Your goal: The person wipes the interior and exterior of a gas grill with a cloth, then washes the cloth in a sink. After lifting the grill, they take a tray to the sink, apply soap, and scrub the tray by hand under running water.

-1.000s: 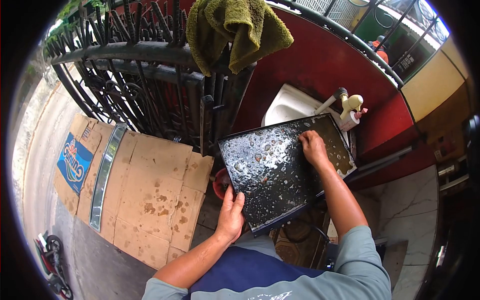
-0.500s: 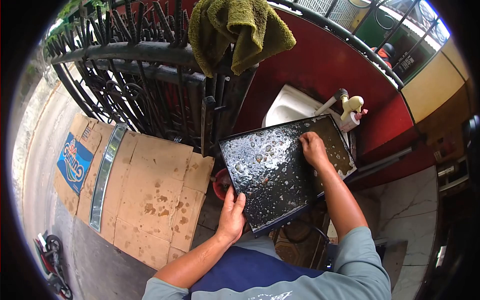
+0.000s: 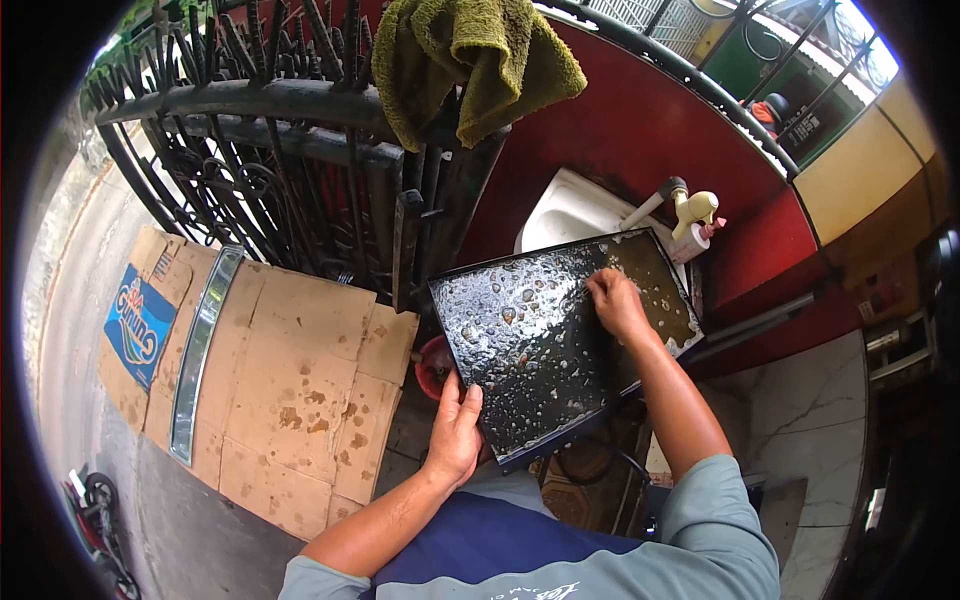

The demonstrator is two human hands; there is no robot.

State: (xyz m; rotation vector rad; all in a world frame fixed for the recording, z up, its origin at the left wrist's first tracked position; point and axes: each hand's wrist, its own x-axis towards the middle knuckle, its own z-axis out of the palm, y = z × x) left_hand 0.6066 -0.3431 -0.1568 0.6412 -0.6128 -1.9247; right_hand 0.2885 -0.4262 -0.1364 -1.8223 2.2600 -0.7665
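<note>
A black rectangular tray (image 3: 530, 370), its surface wet and covered with bubbles and brownish liquid, lies tilted in front of me, its far side by a white sink (image 3: 570, 213). My left hand (image 3: 457, 430) grips the tray's near left edge, thumb on top and the other fingers along the side. Over the upper right part of the tray is my right hand (image 3: 620, 305), its fingers bent together at the wet surface. Whatever those fingers may hold is too small to make out.
Left lies flattened cardboard (image 3: 290, 385) with a glass strip (image 3: 205, 355) on it. Behind are a black metal gate (image 3: 285, 110), a green towel (image 3: 480, 60) and a tap (image 3: 695, 207). A red container (image 3: 432, 370) sits beside the tray. A motorcycle and a person's helmeted head appear farther off.
My right hand has shifted slightly left over the tray. The whole view has moved a little, while my left hand keeps its hold on the edge.
</note>
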